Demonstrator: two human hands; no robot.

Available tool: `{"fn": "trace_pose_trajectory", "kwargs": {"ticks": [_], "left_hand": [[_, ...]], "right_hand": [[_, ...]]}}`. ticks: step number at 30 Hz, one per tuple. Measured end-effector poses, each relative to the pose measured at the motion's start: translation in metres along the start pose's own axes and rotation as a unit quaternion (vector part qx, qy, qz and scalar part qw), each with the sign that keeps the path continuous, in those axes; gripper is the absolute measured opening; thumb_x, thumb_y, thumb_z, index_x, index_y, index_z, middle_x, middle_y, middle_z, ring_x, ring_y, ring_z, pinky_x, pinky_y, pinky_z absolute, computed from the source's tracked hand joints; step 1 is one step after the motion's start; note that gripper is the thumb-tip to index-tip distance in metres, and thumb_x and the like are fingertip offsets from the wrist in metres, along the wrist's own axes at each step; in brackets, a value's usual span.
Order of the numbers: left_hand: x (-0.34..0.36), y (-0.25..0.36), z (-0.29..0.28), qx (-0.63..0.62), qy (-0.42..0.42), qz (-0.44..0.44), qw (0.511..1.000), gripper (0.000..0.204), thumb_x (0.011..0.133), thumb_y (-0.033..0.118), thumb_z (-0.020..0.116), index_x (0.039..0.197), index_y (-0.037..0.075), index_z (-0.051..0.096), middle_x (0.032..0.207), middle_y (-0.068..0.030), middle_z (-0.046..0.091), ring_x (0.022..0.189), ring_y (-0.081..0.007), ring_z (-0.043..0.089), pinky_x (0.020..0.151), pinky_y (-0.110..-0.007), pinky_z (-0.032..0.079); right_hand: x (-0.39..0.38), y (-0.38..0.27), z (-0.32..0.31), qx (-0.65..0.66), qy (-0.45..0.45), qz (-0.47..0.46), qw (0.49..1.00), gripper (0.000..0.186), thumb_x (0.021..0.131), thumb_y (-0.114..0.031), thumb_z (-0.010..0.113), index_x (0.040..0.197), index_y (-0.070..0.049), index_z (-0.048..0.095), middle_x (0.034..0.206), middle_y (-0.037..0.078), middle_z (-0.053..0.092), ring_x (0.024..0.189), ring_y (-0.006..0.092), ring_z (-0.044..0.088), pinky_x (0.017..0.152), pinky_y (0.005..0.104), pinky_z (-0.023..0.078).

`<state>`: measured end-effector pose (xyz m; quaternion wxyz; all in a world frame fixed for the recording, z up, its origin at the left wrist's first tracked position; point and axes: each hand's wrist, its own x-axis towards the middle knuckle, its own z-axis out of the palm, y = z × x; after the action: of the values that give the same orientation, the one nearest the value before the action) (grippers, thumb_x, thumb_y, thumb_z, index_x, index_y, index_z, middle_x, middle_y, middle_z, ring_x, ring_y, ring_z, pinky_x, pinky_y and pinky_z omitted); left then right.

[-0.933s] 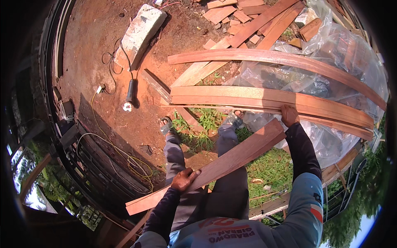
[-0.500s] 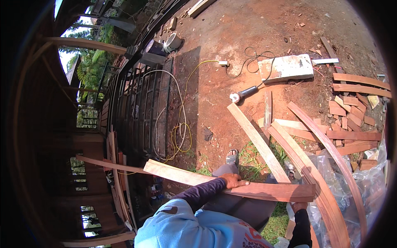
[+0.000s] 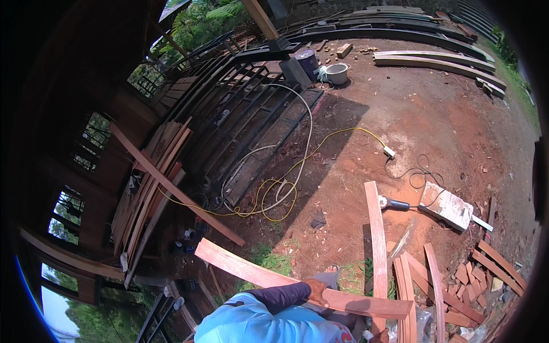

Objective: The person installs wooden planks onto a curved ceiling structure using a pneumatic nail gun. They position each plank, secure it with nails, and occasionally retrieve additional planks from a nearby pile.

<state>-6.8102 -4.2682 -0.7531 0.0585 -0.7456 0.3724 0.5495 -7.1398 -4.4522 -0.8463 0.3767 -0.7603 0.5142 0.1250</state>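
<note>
A long, curved reddish plank (image 3: 251,267) lies across in front of me, running from left to lower right; its left end shows layered edges. My left hand (image 3: 316,290) is closed over the plank's middle. Below its right end, my right hand (image 3: 378,336) shows only in part at the lower edge, its fingers hidden. Other curved planks lie beneath and beyond it: a pale one (image 3: 376,234) pointing away from me, a pair (image 3: 405,286) to its right, and a narrower one (image 3: 434,286) further right.
An angle grinder (image 3: 396,204) lies near the pale plank's far end, beside a whitish block (image 3: 447,206). Wood offcuts (image 3: 472,280) are piled right. A yellow cord (image 3: 343,131) and pale hose (image 3: 309,120) cross the ground. Leftward are stacked boards (image 3: 154,183) and a dark metal frame (image 3: 251,123).
My view has swung left and up, so the scene sits lower and more to the right. My left hand keeps its hold on the plank; my right hand is now lower in view.
</note>
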Motion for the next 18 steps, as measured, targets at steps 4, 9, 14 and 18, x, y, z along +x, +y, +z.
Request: {"fn": "trace_pose_trajectory", "kwargs": {"ticks": [4, 9, 14, 18], "left_hand": [[-0.019, -0.04, -0.024, -0.026, 0.002, 0.011, 1.0, 0.099, 0.053, 0.072, 0.073, 0.116, -0.003, 0.06, 0.114, -0.0264, 0.061, 0.108, -0.0386, 0.059, 0.093, -0.045, 0.045], [-0.033, -0.085, -0.026, -0.114, 0.03, 0.006, 0.993, 0.099, 0.052, 0.075, 0.071, 0.11, -0.005, 0.064, 0.11, -0.027, 0.063, 0.105, -0.0381, 0.06, 0.092, -0.043, 0.046], [-0.059, -0.099, -0.026, -0.222, 0.088, -0.071, 0.969, 0.104, 0.052, 0.078, 0.068, 0.111, -0.007, 0.063, 0.114, -0.0285, 0.06, 0.108, -0.038, 0.059, 0.093, -0.042, 0.045], [-0.048, -0.118, -0.011, -0.303, 0.132, -0.104, 0.938, 0.105, 0.055, 0.082, 0.063, 0.109, -0.008, 0.064, 0.113, -0.0292, 0.061, 0.106, -0.0382, 0.06, 0.092, -0.042, 0.045]], "right_hand": [[0.011, -0.051, -0.003, -0.042, -0.001, 0.005, 0.999, 0.053, 0.077, -0.05, 0.066, 0.095, -0.001, 0.062, 0.084, 0.025, 0.066, 0.086, 0.044, 0.062, 0.074, 0.047, 0.048], [0.042, -0.104, -0.037, -0.09, 0.003, 0.007, 0.996, 0.057, 0.078, -0.055, 0.064, 0.093, 0.0, 0.061, 0.084, 0.027, 0.065, 0.088, 0.0447, 0.062, 0.075, 0.0476, 0.048], [0.09, -0.108, -0.043, -0.029, 0.03, -0.069, 0.997, 0.052, 0.083, -0.049, 0.058, 0.086, 0.003, 0.062, 0.08, 0.027, 0.065, 0.084, 0.0438, 0.063, 0.071, 0.0485, 0.048], [0.123, -0.12, -0.031, -0.054, 0.004, -0.051, 0.997, 0.05, 0.084, -0.045, 0.055, 0.087, 0.004, 0.064, 0.08, 0.027, 0.065, 0.084, 0.0436, 0.063, 0.07, 0.0476, 0.048]]}}
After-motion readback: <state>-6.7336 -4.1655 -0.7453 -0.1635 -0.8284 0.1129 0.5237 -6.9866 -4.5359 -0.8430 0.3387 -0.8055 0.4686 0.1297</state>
